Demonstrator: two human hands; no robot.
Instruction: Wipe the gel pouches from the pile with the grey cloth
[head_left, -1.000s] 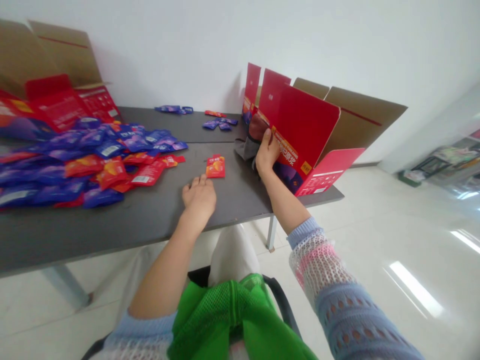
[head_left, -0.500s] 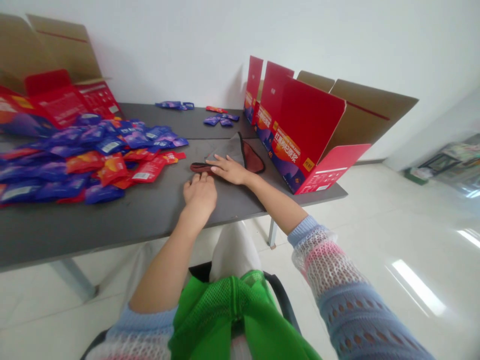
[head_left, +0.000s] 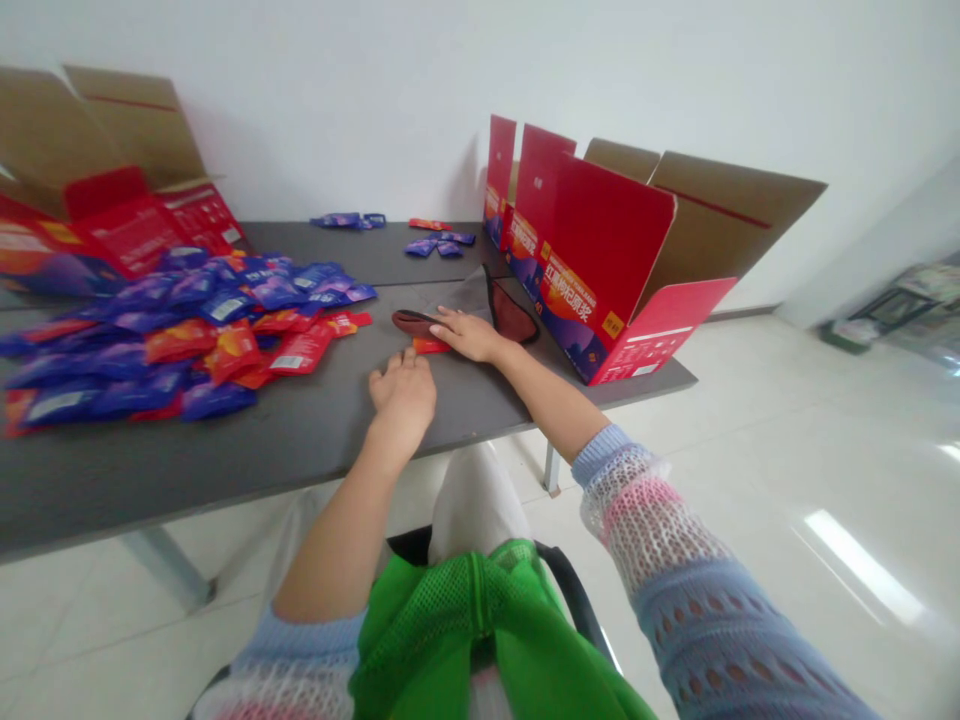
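My right hand (head_left: 469, 334) lies flat, fingers stretched out, on a grey cloth pouch with a dark red lining (head_left: 480, 305) spread on the grey table (head_left: 225, 440). A red sachet (head_left: 430, 346) peeks out from under the pouch beside my fingertips. My left hand (head_left: 403, 388) rests palm down on the table just in front, fingers loosely extended, holding nothing. An open red carton with brown flaps (head_left: 607, 260) stands right of the pouch.
A large heap of blue and red sachets (head_left: 172, 335) covers the table's left side. Another open red carton (head_left: 112, 215) lies at the far left. A few loose sachets (head_left: 435, 243) lie near the wall. White tiled floor lies to the right.
My right hand left the red carton's flap, drew the grey pouch out onto the table and laid it over the lone red sachet. My left hand barely moved.
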